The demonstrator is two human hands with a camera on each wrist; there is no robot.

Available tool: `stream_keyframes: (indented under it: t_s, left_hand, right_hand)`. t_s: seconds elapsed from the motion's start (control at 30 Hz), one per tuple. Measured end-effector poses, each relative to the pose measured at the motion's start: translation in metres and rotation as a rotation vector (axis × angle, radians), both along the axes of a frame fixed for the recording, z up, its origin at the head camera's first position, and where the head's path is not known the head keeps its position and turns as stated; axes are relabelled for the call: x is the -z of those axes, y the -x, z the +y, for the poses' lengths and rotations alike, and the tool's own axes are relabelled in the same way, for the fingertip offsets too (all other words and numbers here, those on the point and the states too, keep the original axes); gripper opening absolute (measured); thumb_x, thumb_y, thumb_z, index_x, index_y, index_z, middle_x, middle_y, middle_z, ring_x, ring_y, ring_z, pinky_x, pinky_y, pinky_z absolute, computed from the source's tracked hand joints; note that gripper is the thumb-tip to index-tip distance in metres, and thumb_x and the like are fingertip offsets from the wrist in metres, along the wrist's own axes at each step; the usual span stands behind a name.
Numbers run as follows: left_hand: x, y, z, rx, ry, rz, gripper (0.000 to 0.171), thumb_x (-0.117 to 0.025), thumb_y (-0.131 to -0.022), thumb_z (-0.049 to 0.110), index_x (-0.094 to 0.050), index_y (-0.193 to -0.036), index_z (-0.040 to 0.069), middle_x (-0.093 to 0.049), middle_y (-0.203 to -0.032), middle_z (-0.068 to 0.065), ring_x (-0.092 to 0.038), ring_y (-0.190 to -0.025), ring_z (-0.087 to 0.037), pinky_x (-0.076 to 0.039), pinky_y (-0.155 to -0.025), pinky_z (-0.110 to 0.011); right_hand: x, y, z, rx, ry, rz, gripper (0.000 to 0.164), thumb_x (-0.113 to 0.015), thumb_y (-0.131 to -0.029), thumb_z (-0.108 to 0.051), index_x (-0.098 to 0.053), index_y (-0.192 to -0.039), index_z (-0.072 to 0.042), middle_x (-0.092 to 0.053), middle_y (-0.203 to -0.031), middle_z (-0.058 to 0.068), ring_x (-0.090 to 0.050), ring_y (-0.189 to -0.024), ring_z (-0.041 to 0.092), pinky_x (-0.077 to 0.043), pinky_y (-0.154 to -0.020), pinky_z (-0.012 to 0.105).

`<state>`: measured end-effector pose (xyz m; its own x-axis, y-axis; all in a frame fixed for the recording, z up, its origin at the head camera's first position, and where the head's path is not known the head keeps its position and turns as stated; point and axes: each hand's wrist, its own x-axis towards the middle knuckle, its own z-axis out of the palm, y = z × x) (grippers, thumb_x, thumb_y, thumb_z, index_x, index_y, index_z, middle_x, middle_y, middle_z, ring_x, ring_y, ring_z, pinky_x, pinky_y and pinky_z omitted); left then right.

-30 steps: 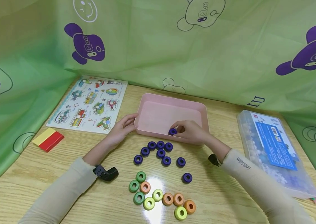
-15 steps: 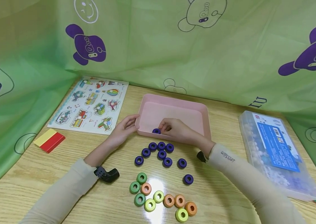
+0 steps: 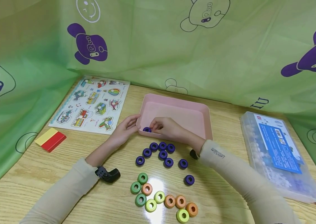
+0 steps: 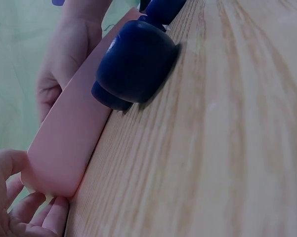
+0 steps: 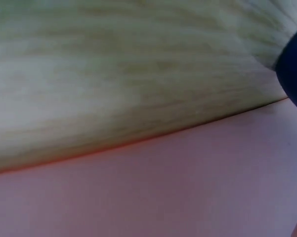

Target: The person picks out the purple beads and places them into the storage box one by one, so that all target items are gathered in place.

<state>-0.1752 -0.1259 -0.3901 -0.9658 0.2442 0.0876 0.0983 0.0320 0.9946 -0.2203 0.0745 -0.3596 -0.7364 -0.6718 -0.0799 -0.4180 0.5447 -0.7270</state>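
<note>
In the head view a shallow pink tray (image 3: 183, 113) sits on the wooden table. My left hand (image 3: 122, 132) grips its left front corner, with thumb and fingers around the wall (image 4: 71, 138) in the left wrist view. Inside the tray, near that corner, my right hand (image 3: 167, 127) holds a dark purple ring-shaped bead (image 3: 146, 129) at its fingertips. Several matching purple beads (image 3: 162, 155) lie in front of the tray. The right wrist view shows mostly the tray's wall (image 5: 153, 192), with one dark bead (image 5: 294, 71) at its edge.
Green beads (image 3: 136, 187), orange beads (image 3: 180, 201) and yellow-green beads (image 3: 151, 205) lie nearer the front. A picture puzzle board (image 3: 90, 104) and a yellow-red block (image 3: 50, 139) are at left. A clear plastic case (image 3: 278, 155) stands at right, and a green curtain (image 3: 146, 40) hangs behind.
My right hand has moved left along the inside of the tray's front wall with the purple bead, towards the left corner. The left hand has stayed at the tray's corner.
</note>
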Motion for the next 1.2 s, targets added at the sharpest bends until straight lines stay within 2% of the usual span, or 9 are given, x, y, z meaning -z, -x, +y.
stream_keyframes:
  t_s: [0.23, 0.4, 0.53, 0.63, 0.7, 0.8, 0.97, 1.2]
  left_hand:
    - [0.004, 0.002, -0.001, -0.015, 0.015, 0.006, 0.043, -0.050, -0.085, 0.012, -0.037, -0.125, 0.008, -0.036, -0.129, -0.008, -0.033, -0.116, -0.017, -0.028, -0.095, -0.025]
    - [0.003, 0.001, 0.000, -0.026, 0.027, 0.003, 0.042, -0.050, -0.085, 0.012, -0.038, -0.125, 0.010, -0.036, -0.128, -0.008, -0.034, -0.116, -0.018, -0.030, -0.094, -0.025]
    - [0.002, 0.001, 0.000, -0.024, 0.035, 0.003, 0.042, -0.050, -0.085, 0.012, -0.037, -0.125, 0.009, -0.035, -0.129, -0.007, -0.033, -0.116, -0.018, -0.030, -0.094, -0.024]
    - [0.002, 0.001, 0.001, -0.033, 0.047, 0.001, 0.042, -0.050, -0.085, 0.013, -0.038, -0.125, 0.010, -0.035, -0.129, -0.006, -0.033, -0.116, -0.018, -0.030, -0.094, -0.024]
    - [0.002, 0.000, 0.001, -0.035, 0.047, 0.000, 0.042, -0.050, -0.085, 0.013, -0.038, -0.125, 0.011, -0.035, -0.129, -0.005, -0.033, -0.116, -0.018, -0.030, -0.094, -0.025]
    - [0.001, 0.000, 0.002, -0.031, 0.032, 0.002, 0.042, -0.050, -0.085, 0.012, -0.038, -0.125, 0.010, -0.036, -0.128, -0.006, -0.033, -0.116, -0.019, -0.030, -0.094, -0.028]
    - [0.002, -0.001, 0.002, -0.027, 0.028, 0.001, 0.042, -0.050, -0.085, 0.011, -0.038, -0.125, 0.010, -0.036, -0.128, -0.007, -0.033, -0.116, -0.019, -0.029, -0.095, -0.028]
    - [0.001, -0.002, 0.001, -0.022, 0.043, 0.005, 0.042, -0.049, -0.085, 0.012, -0.037, -0.126, 0.010, -0.035, -0.129, -0.005, -0.033, -0.117, -0.018, -0.029, -0.095, -0.029]
  right_hand:
    - [-0.002, 0.000, 0.003, -0.016, 0.020, -0.022, 0.014, -0.057, -0.078, -0.003, -0.058, -0.091, -0.008, -0.060, -0.079, -0.004, -0.056, -0.076, 0.007, -0.044, -0.076, 0.023]
    - [-0.011, -0.009, 0.025, 0.047, 0.023, 0.004, 0.016, -0.061, -0.078, -0.018, -0.059, -0.092, -0.011, -0.061, -0.080, -0.007, -0.056, -0.076, 0.006, -0.043, -0.076, 0.025]
    - [-0.023, -0.020, 0.051, 0.114, 0.019, 0.069, 0.019, -0.063, -0.075, -0.026, -0.060, -0.088, -0.014, -0.058, -0.076, -0.006, -0.054, -0.070, 0.009, -0.044, -0.067, 0.025]
    - [-0.031, -0.030, 0.071, 0.112, 0.058, 0.087, 0.020, -0.064, -0.074, -0.025, -0.060, -0.088, -0.011, -0.057, -0.072, -0.002, -0.052, -0.064, 0.012, -0.044, -0.059, 0.025]
    - [-0.034, -0.038, 0.083, 0.072, 0.090, 0.063, 0.022, -0.065, -0.074, -0.023, -0.060, -0.089, -0.008, -0.056, -0.070, 0.000, -0.051, -0.061, 0.014, -0.043, -0.054, 0.024]
    - [-0.036, -0.051, 0.100, -0.031, 0.102, 0.000, 0.024, -0.063, -0.075, -0.021, -0.058, -0.093, -0.005, -0.055, -0.070, 0.001, -0.049, -0.060, 0.013, -0.042, -0.051, 0.023]
    - [-0.028, -0.071, 0.119, -0.182, 0.060, -0.072, 0.027, -0.060, -0.078, -0.018, -0.054, -0.102, -0.006, -0.055, -0.071, 0.000, -0.050, -0.060, 0.012, -0.045, -0.051, 0.024]
    - [-0.011, -0.081, 0.123, -0.260, 0.038, -0.139, 0.036, -0.061, -0.077, -0.015, -0.049, -0.111, -0.010, -0.055, -0.073, 0.001, -0.052, -0.061, 0.012, -0.047, -0.051, 0.025]
